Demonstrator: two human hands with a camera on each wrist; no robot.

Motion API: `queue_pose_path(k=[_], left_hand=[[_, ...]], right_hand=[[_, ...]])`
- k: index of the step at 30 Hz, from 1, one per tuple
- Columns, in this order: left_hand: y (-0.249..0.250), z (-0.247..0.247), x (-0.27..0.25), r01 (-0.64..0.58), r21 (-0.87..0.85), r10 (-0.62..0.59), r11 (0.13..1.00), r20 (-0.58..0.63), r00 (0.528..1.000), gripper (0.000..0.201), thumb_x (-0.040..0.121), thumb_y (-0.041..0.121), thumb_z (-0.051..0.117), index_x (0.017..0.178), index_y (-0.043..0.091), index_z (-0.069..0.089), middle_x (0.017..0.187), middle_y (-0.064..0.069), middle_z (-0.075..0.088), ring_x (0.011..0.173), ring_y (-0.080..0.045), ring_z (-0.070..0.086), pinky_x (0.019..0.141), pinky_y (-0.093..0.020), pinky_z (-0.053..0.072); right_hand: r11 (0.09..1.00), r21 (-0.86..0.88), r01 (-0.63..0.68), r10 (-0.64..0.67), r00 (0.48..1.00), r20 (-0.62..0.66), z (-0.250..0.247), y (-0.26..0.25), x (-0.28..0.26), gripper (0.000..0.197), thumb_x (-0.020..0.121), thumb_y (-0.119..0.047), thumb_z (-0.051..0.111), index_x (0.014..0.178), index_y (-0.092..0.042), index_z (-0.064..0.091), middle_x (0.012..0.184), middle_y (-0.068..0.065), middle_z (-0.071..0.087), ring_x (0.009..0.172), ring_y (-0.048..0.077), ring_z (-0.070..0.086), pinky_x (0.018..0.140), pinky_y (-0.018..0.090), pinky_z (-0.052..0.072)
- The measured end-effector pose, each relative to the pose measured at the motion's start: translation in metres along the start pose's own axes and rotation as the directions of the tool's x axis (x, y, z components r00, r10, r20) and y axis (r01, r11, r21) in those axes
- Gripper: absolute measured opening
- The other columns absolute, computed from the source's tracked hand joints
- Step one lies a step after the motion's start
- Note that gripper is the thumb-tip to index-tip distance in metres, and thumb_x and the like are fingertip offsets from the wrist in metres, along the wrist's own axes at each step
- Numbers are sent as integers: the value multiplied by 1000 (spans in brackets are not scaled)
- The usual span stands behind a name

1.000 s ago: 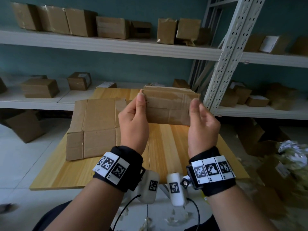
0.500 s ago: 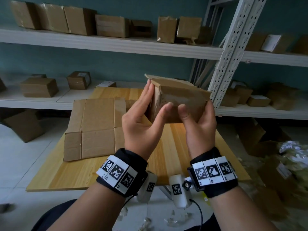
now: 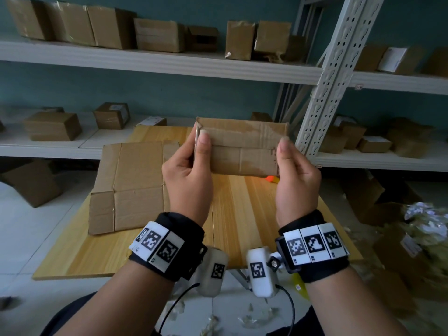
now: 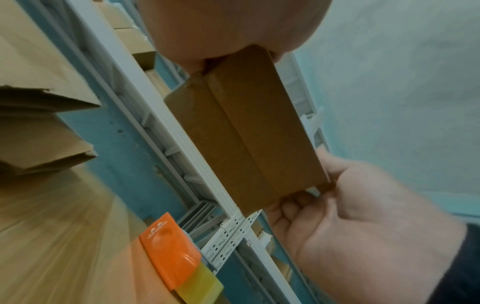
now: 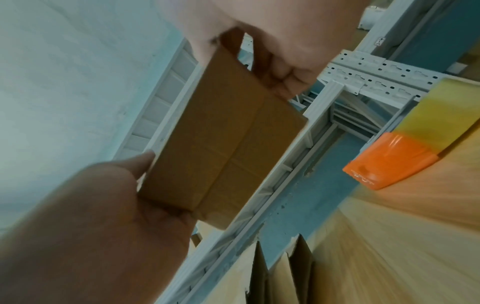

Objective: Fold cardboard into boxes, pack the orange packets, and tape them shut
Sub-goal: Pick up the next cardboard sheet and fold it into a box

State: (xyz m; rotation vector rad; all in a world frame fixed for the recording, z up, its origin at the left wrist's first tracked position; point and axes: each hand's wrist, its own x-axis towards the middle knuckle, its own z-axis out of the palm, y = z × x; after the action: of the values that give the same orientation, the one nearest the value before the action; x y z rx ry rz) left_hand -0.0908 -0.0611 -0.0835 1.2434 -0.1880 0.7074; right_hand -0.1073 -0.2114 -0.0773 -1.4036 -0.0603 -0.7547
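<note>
Both hands, L (image 3: pixel 188 177) & R (image 3: pixel 297 180), grip box (image 3: pixel 242 147) ends above table (image 3: pixel 242 214).

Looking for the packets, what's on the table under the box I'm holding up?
An orange packet lies on the wooden table beneath the cardboard box. From the head view the box hides nearly all of it.

Left hand (image 3: pixel 188 177) and right hand (image 3: pixel 297 177) raised, thumbs up, each grip pinching.

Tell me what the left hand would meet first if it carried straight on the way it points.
Probably nothing on the table: the left hand points up and forward, holding the box. Beyond lies open space, then the shelf against the wall; depth is unclear.
</note>
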Motion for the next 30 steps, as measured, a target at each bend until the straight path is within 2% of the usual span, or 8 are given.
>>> queue_pose_path(k=[2,5,9,12,16,20,24,30], left_hand=[[2,-2,3,33,-15,-33,999,-5,999,33,107,26,62,122,0,77,111,2,80,107,-7,72,91,-29,59],[6,-7,8,65,-5,-65,998,29,997,31,103,29,68,106,1,82,95,3,80,93,-7,74,80,-24,60],[11,-8,5,39,61,-45,997,88,995,30,100,26,72,117,3,79,116,-5,80,110,-9,74,87,-23,61],[10,-9,3,-3,94,-5,996,82,997,30,100,25,71,120,3,78,119,-5,79,112,-6,73,91,-19,59],[9,-11,8,11,79,-18,997,86,996,29,98,26,74,115,3,80,112,-5,81,106,-9,76,91,-27,62],[10,-9,4,-48,99,39,994,83,996,31,99,22,73,121,1,77,120,-4,78,114,-5,73,96,-21,58],[7,-8,3,-132,130,132,983,4,991,26,100,15,73,118,-3,77,116,-7,78,110,-6,75,98,-28,60],[7,-7,-1,-145,165,129,976,103,986,48,95,29,79,133,1,70,131,-8,74,125,-13,70,102,-38,60]], right_hand=[[1000,15,-5,6,1000,-18,-1,0,1,35,105,-34,62,78,-39,82,103,16,67,79,11,68,75,16,56],[998,35,-45,46,999,-11,-6,-1,3,34,104,-48,59,105,-23,81,113,11,76,109,14,71,102,26,54],[999,-48,-13,11,999,-34,-7,-3,4,19,107,-32,59,95,-34,73,108,2,66,103,7,60,73,2,47],[997,-32,-68,66,996,-63,-8,-1,4,39,105,-46,55,92,-15,77,107,2,72,103,-1,69,88,19,57],[997,-32,-67,63,991,-121,-9,3,11,31,103,-41,62,116,-19,78,92,-33,75,102,-15,67,88,7,50],[997,-54,-56,53,997,-62,-8,7,6,80,97,-68,54,109,9,67,111,28,68,107,34,67,101,52,55],[998,-57,14,-12,999,46,-6,4,2,34,101,-44,64,111,-14,75,100,-3,78,98,-5,69,89,11,50],[995,-100,-13,20,997,73,-1,8,1,26,102,-44,63,101,-19,69,91,-24,74,91,-13,66,84,7,50]])
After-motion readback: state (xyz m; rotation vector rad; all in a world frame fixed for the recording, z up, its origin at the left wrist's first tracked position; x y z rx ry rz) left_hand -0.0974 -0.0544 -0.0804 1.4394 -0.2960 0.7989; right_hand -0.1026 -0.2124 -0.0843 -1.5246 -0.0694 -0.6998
